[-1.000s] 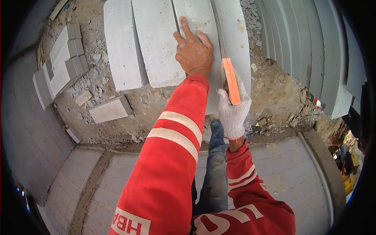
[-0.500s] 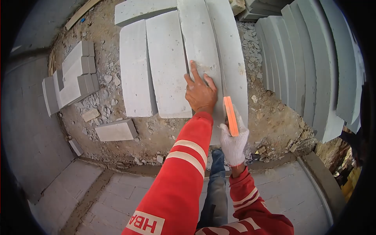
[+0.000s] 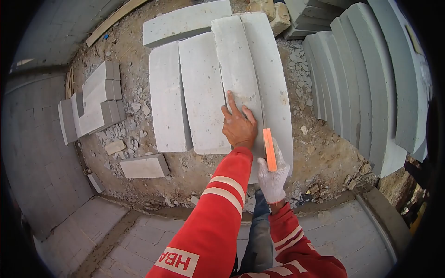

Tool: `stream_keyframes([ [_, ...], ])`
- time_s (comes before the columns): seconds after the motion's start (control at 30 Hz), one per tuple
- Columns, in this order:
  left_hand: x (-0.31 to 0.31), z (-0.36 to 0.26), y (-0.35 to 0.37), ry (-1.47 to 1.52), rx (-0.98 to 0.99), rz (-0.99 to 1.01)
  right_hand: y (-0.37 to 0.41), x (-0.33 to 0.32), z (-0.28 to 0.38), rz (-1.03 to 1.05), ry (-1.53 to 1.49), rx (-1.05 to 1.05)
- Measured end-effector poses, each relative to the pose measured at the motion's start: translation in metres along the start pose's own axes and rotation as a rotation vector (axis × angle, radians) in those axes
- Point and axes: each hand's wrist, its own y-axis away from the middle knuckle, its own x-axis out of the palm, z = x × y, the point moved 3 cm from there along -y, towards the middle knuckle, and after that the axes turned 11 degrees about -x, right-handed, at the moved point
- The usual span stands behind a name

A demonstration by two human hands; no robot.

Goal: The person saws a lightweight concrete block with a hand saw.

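Note:
Fingers spread, my bare left hand [image 3: 239, 126] lies on the upper face of a long pale concrete block [image 3: 235, 60]. My right hand [image 3: 274, 178], in a white knitted glove, is closed round the orange handle [image 3: 270, 150] of what looks like a handsaw. Its thin blade appears edge-on, running away from me along the line between that block and the long block [image 3: 271, 69] to its right. Most of the blade is hidden in that line. Two more pale blocks [image 3: 169, 97] lie side by side to the left of my left hand.
Another block [image 3: 187, 21] lies crosswise at the far end. Many long blocks [image 3: 366, 88] stand in a row at right. Cut pieces [image 3: 99, 97] and a short offcut [image 3: 145, 166] lie left on rubble-strewn ground. A low ledge [image 3: 171, 212] runs in front of me.
The whole view has tilted, so blocks and hands appear lower in the picture. My left hand remains spread on the block, and my right hand keeps its hold on the orange handle.

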Motion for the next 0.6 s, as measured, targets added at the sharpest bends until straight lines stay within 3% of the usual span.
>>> stream_keyframes([
  [0.07,-0.001,0.003,0.004,0.003,-0.005,0.002,-0.01,0.005,-0.001,-0.006,0.072,-0.11],
  [0.23,-0.002,0.005,0.004,-0.009,0.007,0.027,-0.007,-0.015,0.019,0.008,-0.085,0.13],
  [0.37,-0.001,0.004,0.003,0.035,-0.002,0.009,0.062,-0.038,0.042,0.024,-0.001,0.129],
  [0.43,-0.002,0.007,0.006,0.033,-0.021,0.008,0.085,-0.049,0.039,0.004,-0.023,0.308],
  [0.57,-0.001,0.002,0.002,0.036,-0.023,0.073,0.036,-0.037,0.023,0.03,-0.01,0.133],
  [0.6,0.0,0.004,0.002,0.025,-0.021,0.073,0.02,-0.036,0.028,0.098,0.016,0.207],
])
